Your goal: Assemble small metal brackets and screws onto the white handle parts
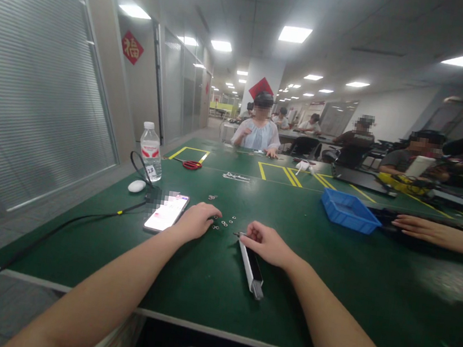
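Note:
My right hand (pixel 265 243), fingers curled, is closed at the far end of a long black-and-white bar (pixel 248 267) lying on the green table. A thin metal tip (pixel 237 234) sticks out beside its thumb. The grey end (pixel 257 291) of the bar points towards me. My left hand (pixel 197 220) rests over the table, its fingers apart and bent down next to several small metal rings (pixel 223 224). Its fingertips are partly hidden, and I see nothing held in them. A lit phone (pixel 167 213) lies just left of that hand.
A blue plastic bin (pixel 348 211) stands to the right, near a co-worker's hand (pixel 416 226). Water bottle (pixel 151 151), white oval object (pixel 136 186) and black cable (pixel 76 218) are on the left. Red-handled scissors (pixel 192 165) and small metal parts (pixel 236 177) lie farther back. Another person (pixel 258 131) sits opposite.

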`<act>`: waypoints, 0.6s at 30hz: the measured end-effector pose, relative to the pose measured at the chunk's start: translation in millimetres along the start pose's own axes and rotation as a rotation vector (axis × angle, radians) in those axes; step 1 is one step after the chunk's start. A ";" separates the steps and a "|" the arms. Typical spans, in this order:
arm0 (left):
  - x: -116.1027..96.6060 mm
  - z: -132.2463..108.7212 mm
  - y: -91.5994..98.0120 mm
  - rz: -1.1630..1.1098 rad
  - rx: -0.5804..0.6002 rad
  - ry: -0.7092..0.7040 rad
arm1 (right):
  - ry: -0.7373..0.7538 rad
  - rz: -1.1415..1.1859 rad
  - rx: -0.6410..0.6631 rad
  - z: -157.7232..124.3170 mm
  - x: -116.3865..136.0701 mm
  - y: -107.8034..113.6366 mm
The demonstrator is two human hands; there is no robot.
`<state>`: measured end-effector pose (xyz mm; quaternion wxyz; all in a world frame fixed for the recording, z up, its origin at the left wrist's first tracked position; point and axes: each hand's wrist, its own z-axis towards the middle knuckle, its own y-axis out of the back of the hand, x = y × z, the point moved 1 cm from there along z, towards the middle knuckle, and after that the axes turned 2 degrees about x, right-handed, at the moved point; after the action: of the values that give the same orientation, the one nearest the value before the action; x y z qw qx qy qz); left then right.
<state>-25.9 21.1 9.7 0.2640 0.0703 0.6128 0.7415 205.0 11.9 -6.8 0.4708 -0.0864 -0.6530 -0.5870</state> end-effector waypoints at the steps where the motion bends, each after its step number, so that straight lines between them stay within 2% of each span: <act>1: -0.5 0.3 0.5 0.003 0.014 0.001 | 0.001 0.001 -0.004 -0.1 0.1 0.1; 4: 0.4 1.6 -0.1 0.020 0.028 0.006 | 0.006 0.001 -0.011 -0.2 -0.4 -0.3; 12: 12.4 7.3 -8.7 0.035 -0.027 -0.024 | 0.016 -0.021 -0.028 1.1 -2.8 -2.2; 18: 15.1 7.3 -9.4 0.039 -0.052 0.011 | 0.013 -0.015 -0.029 0.7 -1.9 -1.7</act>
<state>-32.8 35.6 -0.8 0.2481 0.0713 0.5932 0.7626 204.5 12.9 -9.2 0.4693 -0.0847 -0.6421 -0.6003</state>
